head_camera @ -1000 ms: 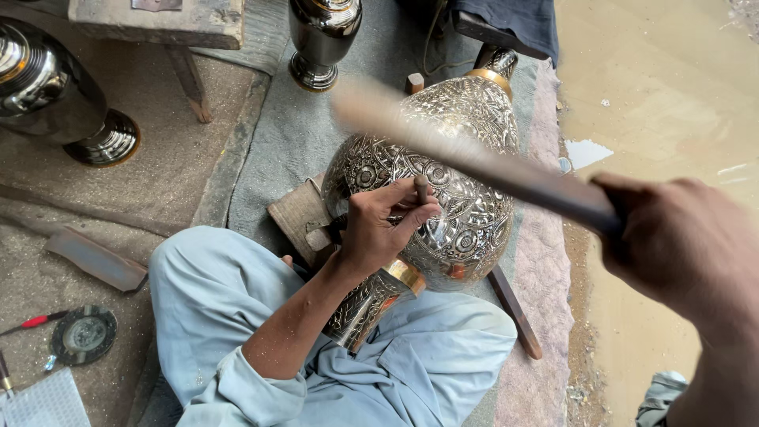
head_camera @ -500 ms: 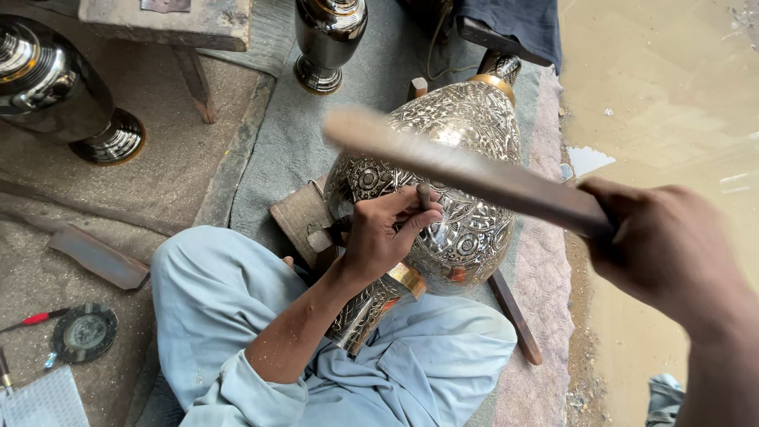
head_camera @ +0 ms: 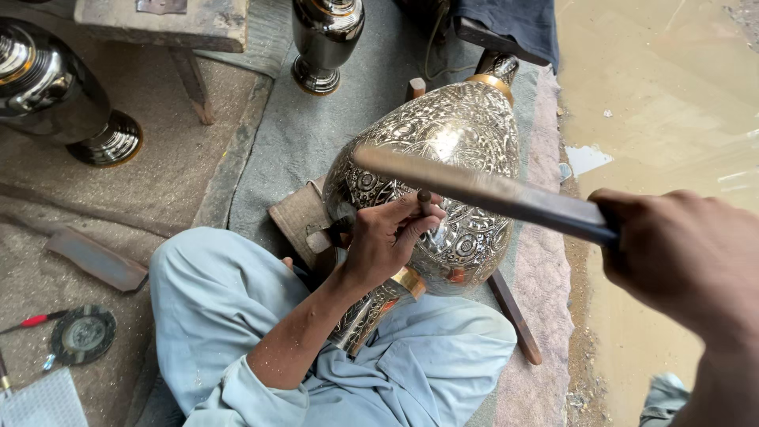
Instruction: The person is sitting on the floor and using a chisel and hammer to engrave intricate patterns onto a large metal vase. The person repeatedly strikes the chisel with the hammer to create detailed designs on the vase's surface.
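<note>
Now | L hand pinches chisel tip-down on engraved vase, lying across lap, neck away | R hand fisted on hammer, raised right of chisel, handle running left-right

vase: silver, floral engraving, gold collar | trousers: pale blue

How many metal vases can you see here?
3. The large engraved silver vase lies across the person's lap under the left hand; a dark polished vase stands at far left; another dark vase stands at top centre. Others may sit outside the frame.
</note>
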